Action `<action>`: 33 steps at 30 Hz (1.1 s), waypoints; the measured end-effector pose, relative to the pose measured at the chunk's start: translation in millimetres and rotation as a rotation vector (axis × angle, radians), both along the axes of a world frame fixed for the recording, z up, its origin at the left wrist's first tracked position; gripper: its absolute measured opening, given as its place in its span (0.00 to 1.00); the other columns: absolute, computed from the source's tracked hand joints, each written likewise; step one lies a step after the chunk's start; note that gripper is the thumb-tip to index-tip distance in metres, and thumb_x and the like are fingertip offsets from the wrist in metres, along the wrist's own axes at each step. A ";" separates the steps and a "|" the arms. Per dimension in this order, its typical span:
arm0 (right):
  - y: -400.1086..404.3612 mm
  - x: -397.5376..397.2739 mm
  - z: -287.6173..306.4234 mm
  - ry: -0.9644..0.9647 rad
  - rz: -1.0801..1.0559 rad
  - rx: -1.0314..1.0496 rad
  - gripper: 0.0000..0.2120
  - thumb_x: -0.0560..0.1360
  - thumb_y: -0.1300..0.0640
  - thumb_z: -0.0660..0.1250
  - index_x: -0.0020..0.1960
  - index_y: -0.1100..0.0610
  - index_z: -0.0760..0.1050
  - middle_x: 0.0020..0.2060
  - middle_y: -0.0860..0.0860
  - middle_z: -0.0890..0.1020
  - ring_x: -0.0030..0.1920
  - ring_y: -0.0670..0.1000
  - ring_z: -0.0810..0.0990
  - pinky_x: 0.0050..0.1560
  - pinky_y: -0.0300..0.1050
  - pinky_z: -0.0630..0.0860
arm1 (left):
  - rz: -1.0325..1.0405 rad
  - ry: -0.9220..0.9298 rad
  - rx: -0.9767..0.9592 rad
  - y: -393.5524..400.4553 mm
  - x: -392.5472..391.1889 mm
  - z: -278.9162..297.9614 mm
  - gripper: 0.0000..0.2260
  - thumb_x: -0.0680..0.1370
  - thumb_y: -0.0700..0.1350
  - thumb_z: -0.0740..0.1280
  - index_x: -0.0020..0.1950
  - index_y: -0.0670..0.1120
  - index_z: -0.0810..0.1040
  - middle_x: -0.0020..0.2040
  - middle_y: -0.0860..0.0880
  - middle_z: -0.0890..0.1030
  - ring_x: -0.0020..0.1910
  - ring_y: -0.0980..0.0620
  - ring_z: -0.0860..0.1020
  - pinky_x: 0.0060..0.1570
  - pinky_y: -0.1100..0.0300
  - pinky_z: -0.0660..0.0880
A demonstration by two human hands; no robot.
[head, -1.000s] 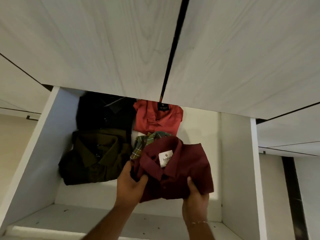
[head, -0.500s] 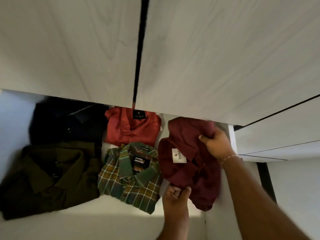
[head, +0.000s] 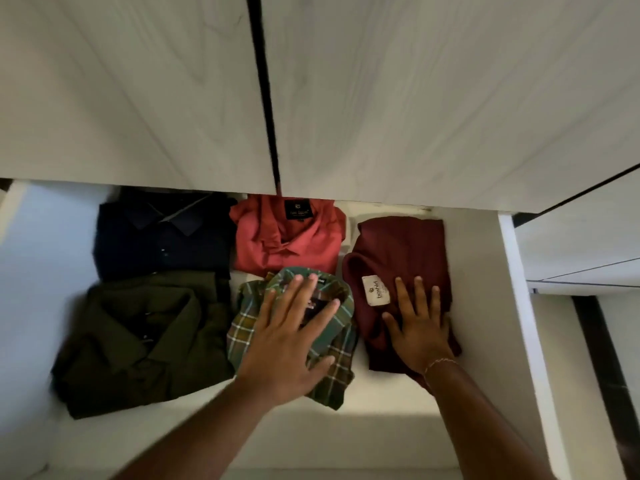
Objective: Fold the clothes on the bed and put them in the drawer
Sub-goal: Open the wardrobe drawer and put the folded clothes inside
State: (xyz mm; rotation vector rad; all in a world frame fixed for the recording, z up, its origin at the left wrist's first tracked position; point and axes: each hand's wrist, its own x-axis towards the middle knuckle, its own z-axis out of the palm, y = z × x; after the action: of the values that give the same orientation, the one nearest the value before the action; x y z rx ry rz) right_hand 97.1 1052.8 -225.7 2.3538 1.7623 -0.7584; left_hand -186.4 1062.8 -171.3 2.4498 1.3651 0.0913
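Left hand [head: 291, 344] flat, fingers spread, on the plaid shirt [head: 332, 348]; right hand [head: 417, 330] presses flat on the maroon shirt [head: 398, 247] in the drawer [head: 485, 306].

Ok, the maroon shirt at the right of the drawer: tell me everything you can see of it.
The maroon shirt is dark red woven-looking cloth, folded into a rough rectangle, collar toward the left, with a white sewn-in label showing. It lies flat on the white floor of the drawer, by the right wall, apart from the plaid shirt and the coral shirt. The right hand rests on it, fingers straight and spread. Its near edge looks rumpled and is partly hidden by that hand's wrist.
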 end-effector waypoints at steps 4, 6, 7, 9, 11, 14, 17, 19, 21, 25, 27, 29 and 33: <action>-2.2 -18.7 -7.9 -0.036 -0.114 0.002 0.35 0.81 0.32 0.47 0.82 0.37 0.35 0.83 0.47 0.36 0.82 0.59 0.33 0.75 0.78 0.50 | -0.095 0.181 -0.185 12.5 -3.2 -37.7 0.45 0.76 0.78 0.54 0.82 0.64 0.33 0.83 0.52 0.29 0.81 0.46 0.28 0.73 0.22 0.46; -4.6 -26.0 -8.9 -0.045 -0.152 -0.015 0.35 0.82 0.33 0.49 0.82 0.36 0.34 0.83 0.46 0.35 0.82 0.58 0.32 0.74 0.79 0.50 | 0.073 0.163 -0.203 -2.9 7.3 -43.6 0.44 0.76 0.78 0.54 0.82 0.64 0.33 0.82 0.53 0.28 0.81 0.47 0.28 0.74 0.23 0.44; -6.7 -28.3 -9.7 -0.053 -0.162 -0.020 0.35 0.82 0.33 0.49 0.82 0.36 0.34 0.83 0.46 0.35 0.82 0.58 0.32 0.74 0.80 0.50 | 0.153 0.150 -0.211 -12.4 14.5 -43.9 0.44 0.77 0.77 0.54 0.82 0.64 0.33 0.83 0.53 0.28 0.82 0.47 0.29 0.75 0.23 0.43; -10.0 -28.3 -11.5 -0.063 -0.162 -0.029 0.35 0.82 0.33 0.48 0.82 0.36 0.33 0.83 0.46 0.35 0.82 0.58 0.32 0.74 0.80 0.50 | 0.256 0.121 -0.197 -26.8 25.8 -44.4 0.43 0.77 0.76 0.54 0.83 0.63 0.36 0.84 0.52 0.31 0.83 0.45 0.32 0.74 0.24 0.43; -10.8 -25.8 -12.3 -0.065 -0.154 -0.048 0.35 0.82 0.32 0.48 0.82 0.36 0.34 0.83 0.46 0.35 0.82 0.58 0.33 0.74 0.79 0.51 | 0.282 0.093 -0.205 -30.4 27.0 -48.6 0.43 0.77 0.75 0.55 0.84 0.62 0.38 0.84 0.51 0.33 0.83 0.44 0.33 0.73 0.22 0.44; -3.0 -21.5 -5.0 -0.057 -0.149 -0.142 0.36 0.81 0.31 0.47 0.82 0.37 0.35 0.83 0.47 0.36 0.82 0.58 0.34 0.75 0.79 0.50 | 0.221 0.078 -0.323 -20.9 21.2 -42.3 0.45 0.76 0.75 0.58 0.83 0.64 0.34 0.82 0.54 0.27 0.81 0.47 0.27 0.73 0.21 0.43; -3.1 -39.5 25.9 -0.105 -0.178 0.119 0.36 0.81 0.34 0.49 0.85 0.45 0.46 0.84 0.52 0.41 0.83 0.58 0.38 0.77 0.76 0.45 | 0.172 -0.006 -0.295 -13.6 2.9 -3.8 0.42 0.79 0.74 0.55 0.84 0.62 0.36 0.82 0.55 0.28 0.81 0.51 0.28 0.76 0.26 0.41; -13.3 -80.3 51.9 -0.024 -0.103 0.412 0.37 0.79 0.39 0.57 0.84 0.52 0.55 0.84 0.57 0.48 0.84 0.58 0.43 0.79 0.71 0.44 | 0.211 -0.029 -0.057 -23.9 -37.4 22.7 0.37 0.82 0.69 0.54 0.86 0.58 0.45 0.86 0.51 0.39 0.84 0.49 0.38 0.78 0.29 0.44; -27.9 -128.9 65.3 0.030 0.128 0.507 0.35 0.80 0.41 0.59 0.84 0.52 0.57 0.84 0.57 0.51 0.84 0.59 0.46 0.80 0.68 0.45 | 0.360 0.009 0.086 -34.0 -89.5 26.7 0.35 0.82 0.67 0.55 0.86 0.55 0.53 0.86 0.46 0.46 0.85 0.45 0.44 0.78 0.29 0.46; -45.3 -188.9 36.3 0.023 0.390 0.265 0.36 0.80 0.35 0.58 0.84 0.44 0.53 0.85 0.52 0.48 0.84 0.60 0.42 0.76 0.76 0.51 | 0.569 0.270 -0.103 -33.8 -178.1 -5.7 0.40 0.77 0.76 0.51 0.85 0.61 0.46 0.86 0.46 0.37 0.84 0.43 0.35 0.76 0.26 0.45; -50.5 -196.0 17.0 -0.026 0.388 0.179 0.38 0.79 0.32 0.58 0.84 0.42 0.51 0.85 0.50 0.47 0.84 0.60 0.40 0.75 0.78 0.50 | 0.478 0.342 -0.227 -34.9 -201.8 -27.5 0.41 0.75 0.78 0.49 0.84 0.64 0.41 0.85 0.49 0.33 0.82 0.44 0.31 0.76 0.25 0.47; -54.2 -195.6 8.5 -0.054 0.382 0.164 0.39 0.78 0.32 0.58 0.84 0.41 0.50 0.85 0.50 0.47 0.84 0.59 0.40 0.76 0.78 0.48 | 0.392 0.367 -0.267 -40.2 -214.6 -39.5 0.41 0.75 0.79 0.49 0.84 0.65 0.40 0.84 0.51 0.31 0.82 0.45 0.29 0.77 0.27 0.48; -65.7 -201.4 15.3 -0.070 0.369 0.153 0.40 0.77 0.31 0.59 0.84 0.40 0.50 0.85 0.48 0.48 0.84 0.58 0.40 0.75 0.78 0.51 | 0.280 0.336 -0.262 -54.5 -237.9 -39.0 0.40 0.76 0.77 0.52 0.84 0.65 0.42 0.83 0.53 0.30 0.82 0.46 0.30 0.77 0.29 0.50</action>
State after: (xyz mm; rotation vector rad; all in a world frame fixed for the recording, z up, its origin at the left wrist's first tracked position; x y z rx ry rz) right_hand -104.2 987.0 -210.4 2.0132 2.2018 -0.4965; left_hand -424.3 1008.3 -210.3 2.1094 1.7306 -0.4246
